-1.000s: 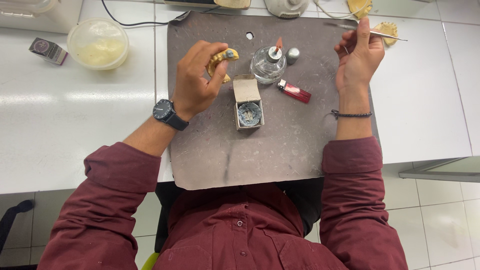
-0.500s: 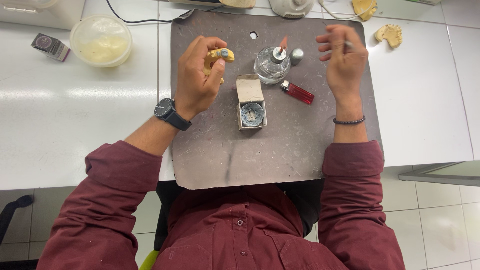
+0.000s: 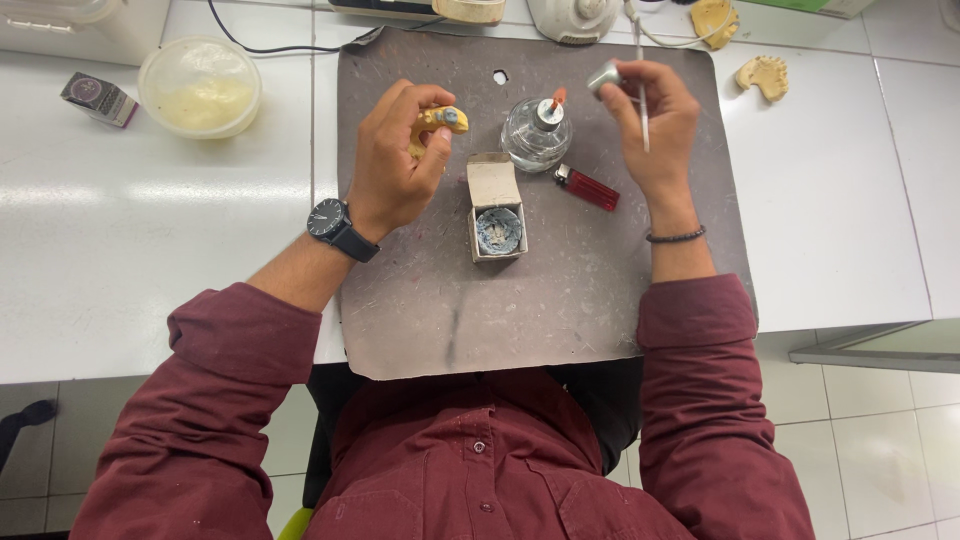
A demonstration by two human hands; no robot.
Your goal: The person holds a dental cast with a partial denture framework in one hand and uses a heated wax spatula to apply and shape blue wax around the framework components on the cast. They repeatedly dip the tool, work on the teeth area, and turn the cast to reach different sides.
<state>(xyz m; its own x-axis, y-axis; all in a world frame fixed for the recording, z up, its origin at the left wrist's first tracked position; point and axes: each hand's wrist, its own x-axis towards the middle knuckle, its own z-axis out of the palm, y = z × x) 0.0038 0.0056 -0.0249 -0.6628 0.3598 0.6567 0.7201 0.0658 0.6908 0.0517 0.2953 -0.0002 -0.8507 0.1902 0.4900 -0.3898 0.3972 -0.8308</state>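
Note:
My left hand (image 3: 400, 155) grips a small yellow dental cast (image 3: 440, 122) with a grey-blue patch, held just above the grey work mat (image 3: 560, 300). My right hand (image 3: 652, 120) holds a thin metal instrument (image 3: 641, 100) and a small silver cap (image 3: 603, 76) at its fingertips, to the right of a glass spirit lamp (image 3: 535, 133) with a lit wick. A red lighter (image 3: 587, 187) lies below the lamp. An open small box (image 3: 496, 213) holding a tin of grey-blue material sits between my hands.
A lidded translucent tub (image 3: 200, 85) and a small dark box (image 3: 98, 98) stand at the left on the white bench. Two yellow casts (image 3: 762, 74) lie at the top right. Cables and white devices (image 3: 574, 15) line the far edge.
My right hand has moved left toward the lamp and now holds the silver cap that stood beside it. The left hand has stayed in place with the cast.

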